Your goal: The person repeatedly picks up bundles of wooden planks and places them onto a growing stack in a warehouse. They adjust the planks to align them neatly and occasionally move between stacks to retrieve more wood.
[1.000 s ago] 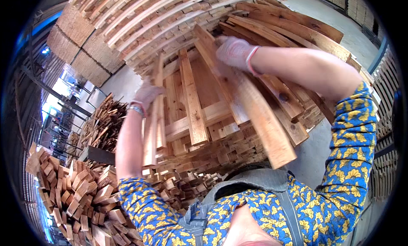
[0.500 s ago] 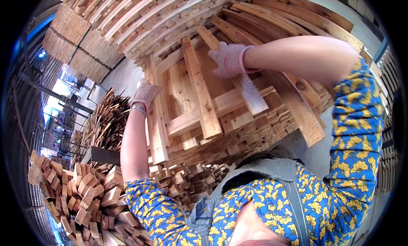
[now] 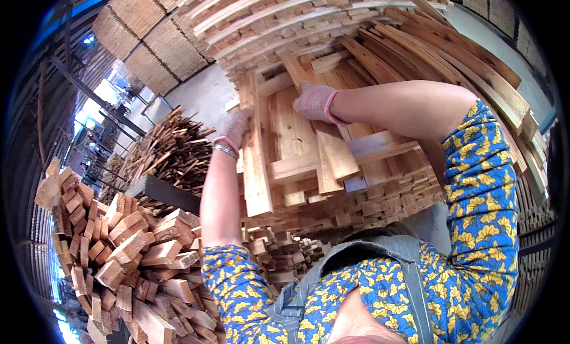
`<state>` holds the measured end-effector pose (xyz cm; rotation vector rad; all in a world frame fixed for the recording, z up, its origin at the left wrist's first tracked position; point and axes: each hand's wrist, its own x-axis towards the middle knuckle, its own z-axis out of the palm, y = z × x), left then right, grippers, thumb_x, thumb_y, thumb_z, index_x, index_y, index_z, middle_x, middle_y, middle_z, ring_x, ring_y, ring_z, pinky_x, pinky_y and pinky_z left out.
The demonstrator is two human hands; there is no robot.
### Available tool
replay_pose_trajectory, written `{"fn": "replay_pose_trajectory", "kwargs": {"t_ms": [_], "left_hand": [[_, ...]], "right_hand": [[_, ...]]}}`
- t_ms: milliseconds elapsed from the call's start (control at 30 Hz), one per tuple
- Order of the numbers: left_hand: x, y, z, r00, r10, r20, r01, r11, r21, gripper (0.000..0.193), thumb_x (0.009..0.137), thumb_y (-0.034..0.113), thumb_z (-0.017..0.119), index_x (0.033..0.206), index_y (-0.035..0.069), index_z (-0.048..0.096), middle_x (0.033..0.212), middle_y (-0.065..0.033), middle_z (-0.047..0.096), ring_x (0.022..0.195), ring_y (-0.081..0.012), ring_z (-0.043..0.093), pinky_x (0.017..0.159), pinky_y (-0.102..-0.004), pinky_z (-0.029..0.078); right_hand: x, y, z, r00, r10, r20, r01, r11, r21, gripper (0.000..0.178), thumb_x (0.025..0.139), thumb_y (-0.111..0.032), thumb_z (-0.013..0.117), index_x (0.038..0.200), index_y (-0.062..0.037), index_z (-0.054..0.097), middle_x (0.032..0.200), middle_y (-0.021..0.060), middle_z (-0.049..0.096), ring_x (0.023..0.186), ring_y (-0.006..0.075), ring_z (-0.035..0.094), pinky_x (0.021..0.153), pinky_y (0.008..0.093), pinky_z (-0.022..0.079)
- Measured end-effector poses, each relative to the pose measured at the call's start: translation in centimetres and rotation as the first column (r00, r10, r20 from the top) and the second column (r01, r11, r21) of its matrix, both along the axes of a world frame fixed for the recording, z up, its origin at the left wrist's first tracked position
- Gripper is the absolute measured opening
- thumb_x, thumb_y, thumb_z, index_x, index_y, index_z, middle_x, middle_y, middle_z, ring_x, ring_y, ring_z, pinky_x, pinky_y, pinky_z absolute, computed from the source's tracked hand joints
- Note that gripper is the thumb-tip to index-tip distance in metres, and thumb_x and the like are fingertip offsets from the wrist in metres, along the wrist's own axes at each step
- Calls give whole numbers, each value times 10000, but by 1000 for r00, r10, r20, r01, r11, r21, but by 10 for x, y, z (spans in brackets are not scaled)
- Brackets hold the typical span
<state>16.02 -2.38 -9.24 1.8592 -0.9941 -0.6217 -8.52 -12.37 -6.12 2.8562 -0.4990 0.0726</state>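
My left hand (image 3: 234, 129), in a pale knitted glove, is closed at the outer edge of a long light plank (image 3: 257, 166); its fingertips are partly hidden. Further right, my gloved right hand (image 3: 316, 102) grips another plank (image 3: 336, 153), tilted and overlapping the plank (image 3: 326, 179) beneath it. Both lengths lie over a crosswise board (image 3: 291, 168) on top of a stack of sawn wood (image 3: 392, 192). Between my hands, several wide boards (image 3: 288, 127) lie side by side.
Short wood offcuts (image 3: 127, 249) are heaped at the lower left, beside a dark beam (image 3: 163, 191). Thin scrap strips (image 3: 169, 151) form a pile behind it. Long planks (image 3: 469, 65) lie at the far right, and layered timber (image 3: 273, 17) rises at the back.
The right-hand plank has moved left, over its neighbour. My right hand, blurred before, now grips it. My left hand stays at its plank; the whole view has shifted.
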Motion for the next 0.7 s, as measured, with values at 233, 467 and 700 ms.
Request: {"fn": "replay_pose_trajectory", "kwargs": {"t_ms": [233, 467, 700], "left_hand": [[1, 4, 7, 993, -66, -97, 74, 993, 91, 423, 900, 343, 602, 1135, -8, 604, 987, -103, 647, 820, -188, 609, 734, -349, 500], [8, 18, 24, 994, -10, 107, -9, 985, 175, 365, 896, 345, 619, 1033, 8, 654, 844, -87, 661, 734, -182, 600, 670, -335, 492], [15, 29, 32, 982, -51, -182, 71, 992, 105, 268, 909, 289, 636, 1014, 43, 634, 820, -40, 635, 662, -150, 586, 600, -297, 490]], "right_hand": [[74, 24, -7, 969, -10, -247, 1, 999, -34, 418, 826, -174, 643, 1222, -44, 618, 1229, 273, 574, 1123, 382, 566, 883, 450, 506], [82, 49, -7, 863, -448, 232, -17, 435, 900, 631, 944, -314, 471, 1468, -46, 242, 1386, 311, 425, 1216, 452, 500, 1018, 460, 426], [127, 61, -18, 972, 126, -197, -159, 975, -158, 345, 843, -192, 645, 1159, -56, 659, 1131, 118, 638, 1014, 319, 620, 737, 588, 481]]}}
